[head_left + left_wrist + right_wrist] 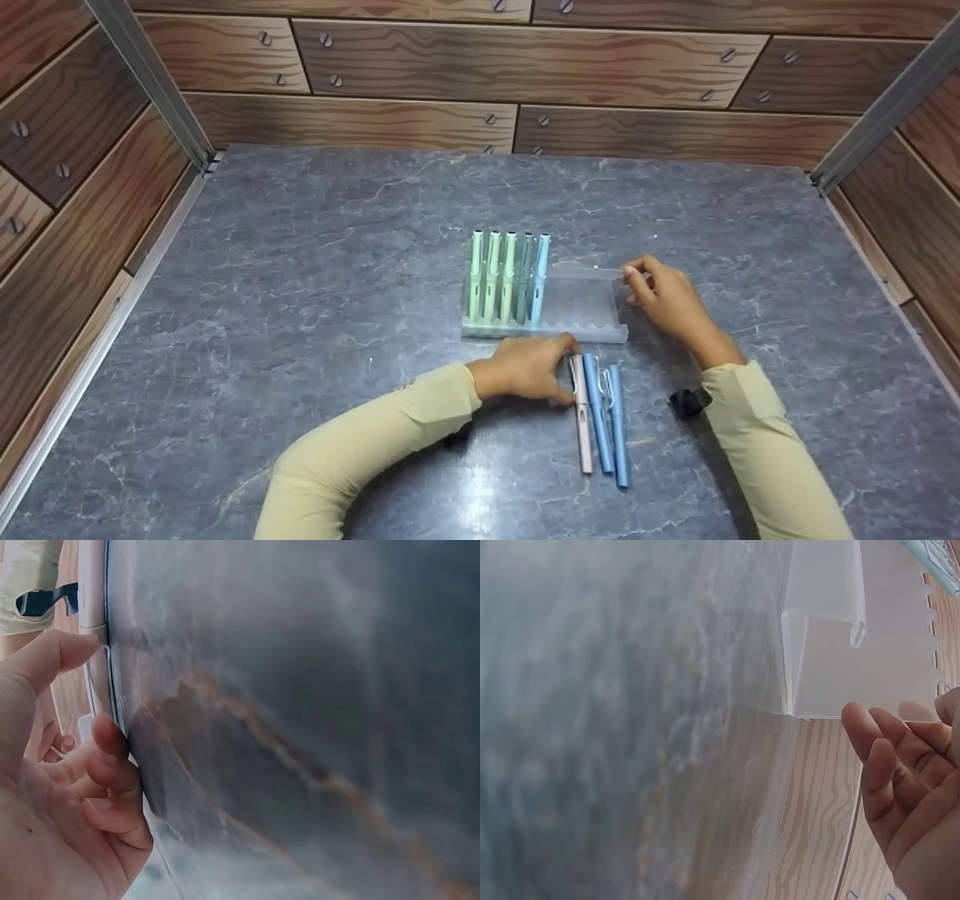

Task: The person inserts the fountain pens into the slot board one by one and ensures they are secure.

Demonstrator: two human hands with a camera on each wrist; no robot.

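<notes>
Left hand (525,367): fingertips cover the cap end of the white pen (581,420); grip cannot be told. Left wrist view: table surface blurred, pen cut by top edge. Right hand (664,294): contact with clear rack (577,304) uncertain. Right wrist view: hand cut by right edge, 1 pen tip cropped.

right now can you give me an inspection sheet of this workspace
surface: grey marbled tabletop, a glare patch near the front edge
job's things: clear pen rack with five pens standing at its left end; three loose pens flat in front of it
clutter: nothing seen
grippers: left hand pinches the white pen; right hand grips the rack's upper right corner
cables: nothing seen
surroundings: wood-pattern walls with metal corner posts
</notes>
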